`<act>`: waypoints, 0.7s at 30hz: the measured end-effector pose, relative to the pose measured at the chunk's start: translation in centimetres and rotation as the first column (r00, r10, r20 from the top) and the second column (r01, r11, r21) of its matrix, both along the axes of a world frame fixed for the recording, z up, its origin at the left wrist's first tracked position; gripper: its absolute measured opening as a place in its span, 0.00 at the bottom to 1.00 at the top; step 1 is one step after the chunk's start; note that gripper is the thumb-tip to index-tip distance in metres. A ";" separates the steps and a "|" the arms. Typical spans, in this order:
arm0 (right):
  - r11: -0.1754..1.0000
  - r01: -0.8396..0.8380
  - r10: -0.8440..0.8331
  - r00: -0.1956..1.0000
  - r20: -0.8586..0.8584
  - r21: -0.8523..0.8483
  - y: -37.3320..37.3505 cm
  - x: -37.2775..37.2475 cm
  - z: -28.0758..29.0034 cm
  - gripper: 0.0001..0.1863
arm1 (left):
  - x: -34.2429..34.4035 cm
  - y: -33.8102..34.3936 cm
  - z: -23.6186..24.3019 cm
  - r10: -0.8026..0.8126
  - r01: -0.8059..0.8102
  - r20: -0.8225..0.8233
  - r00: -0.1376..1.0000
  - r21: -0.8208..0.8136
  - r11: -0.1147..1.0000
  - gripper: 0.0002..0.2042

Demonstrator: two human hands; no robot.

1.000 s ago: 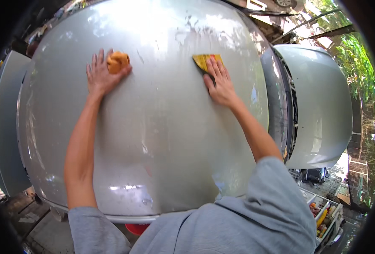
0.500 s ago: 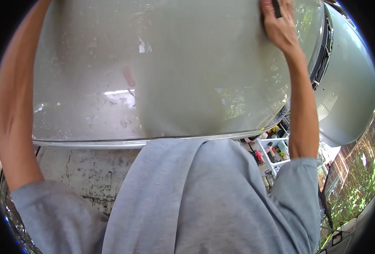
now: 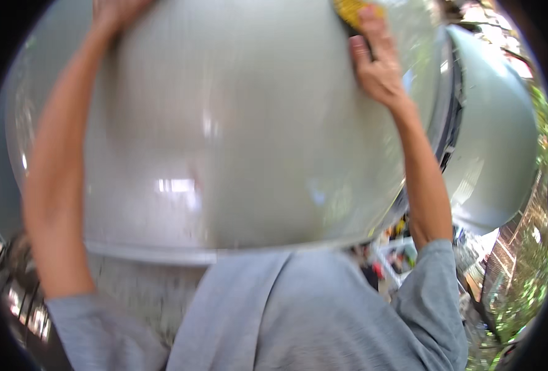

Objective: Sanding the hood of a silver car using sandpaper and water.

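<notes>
A: Where do the hands stand?

B: The right hand (image 3: pixel 380 71) is at 1 o'clock on the pale car roof (image 3: pixel 261 123), fingers stretched over the yellow sheet (image 3: pixel 348 13), thumb spread away from them. Whether it also pinches an edge, I can't tell. The sheet lies under and just past those fingers toward 12 o'clock, cut off by the view's upper edge

A: And the other?

B: The left hand (image 3: pixel 116 13) sits between 10 and 11 o'clock, cropped and blurred, so I can't tell whether its fingers are apart, together or closed on something

A: What might go wrong?

B: Uneven pressure, I'd say. If the fingertips bear harder than the palm, the sheet could mark the roof in a narrow strip. A crease or trapped grit would do the same, and its underside barely shows

A: Slipping?

B: Possible. Both arms are stretched out, with the grey shirt (image 3: pixel 274 303) at 6 o'clock by the near rim. Overreaching could load the hands and make the sheet skid

A: And off to the side?

B: Between 2 and 3 o'clock, dark trim (image 3: pixel 453 117) borders the hood (image 3: pixel 496 142); a sheet corner pushed that way could snag and tear
</notes>
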State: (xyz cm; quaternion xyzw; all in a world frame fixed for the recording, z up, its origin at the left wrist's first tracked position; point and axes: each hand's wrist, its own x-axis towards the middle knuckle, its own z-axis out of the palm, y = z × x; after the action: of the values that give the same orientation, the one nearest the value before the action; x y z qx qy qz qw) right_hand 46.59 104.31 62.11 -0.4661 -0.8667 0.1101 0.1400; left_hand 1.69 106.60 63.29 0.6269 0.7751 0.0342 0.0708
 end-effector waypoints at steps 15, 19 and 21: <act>0.956 0.285 -0.285 0.958 0.017 -0.073 9.7 2.5 1.6 0.34 | 3.1 0.6 1.5 -0.036 0.046 -0.053 0.998 0.210 0.977 0.48; 0.952 0.301 -0.303 0.952 0.031 0.057 2.9 -2.7 -0.7 0.35 | 1.4 -1.7 1.8 -0.197 0.133 0.083 0.977 0.488 0.863 0.51; 0.971 0.200 -0.203 0.979 0.010 0.132 -3.9 -4.9 0.8 0.35 | 1.8 -2.4 3.4 -0.447 0.285 0.086 0.890 0.660 0.695 0.53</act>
State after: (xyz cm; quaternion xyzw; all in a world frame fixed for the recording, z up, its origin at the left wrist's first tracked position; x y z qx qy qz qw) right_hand 41.71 100.44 62.91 -0.5429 -0.8216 0.0330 0.1705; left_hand 3.46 104.24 66.70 0.7472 0.5616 0.3525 -0.0450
